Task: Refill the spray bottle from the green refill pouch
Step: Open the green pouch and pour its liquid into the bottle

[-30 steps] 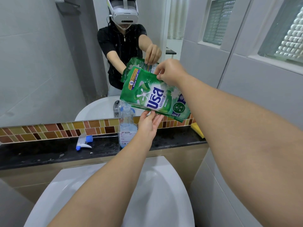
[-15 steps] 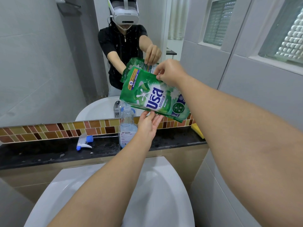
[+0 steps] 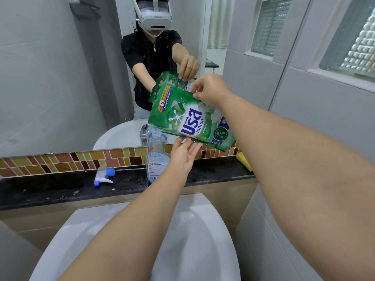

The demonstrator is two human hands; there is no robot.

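Note:
The green refill pouch [image 3: 190,120] is held tilted in the air, its lower left corner just above the neck of the clear spray bottle [image 3: 157,159]. The bottle stands upright and uncapped on the black ledge [image 3: 60,189], with pale blue liquid in its lower part. My right hand [image 3: 211,90] pinches the pouch's upper edge. My left hand [image 3: 183,153] supports the pouch from below with its fingers under the bottom edge, just right of the bottle. The white and blue spray head [image 3: 103,176] lies on the ledge to the left.
A white basin [image 3: 203,240] sits below the ledge. A mirror [image 3: 50,78] above a brown mosaic tile strip reflects me, the pouch and a chrome tap. A yellow sponge [image 3: 244,161] lies at the ledge's right end. A grey tiled wall with glass blocks is on the right.
The pouch and both hands hold almost the same pose; the pouch has only shifted very slightly.

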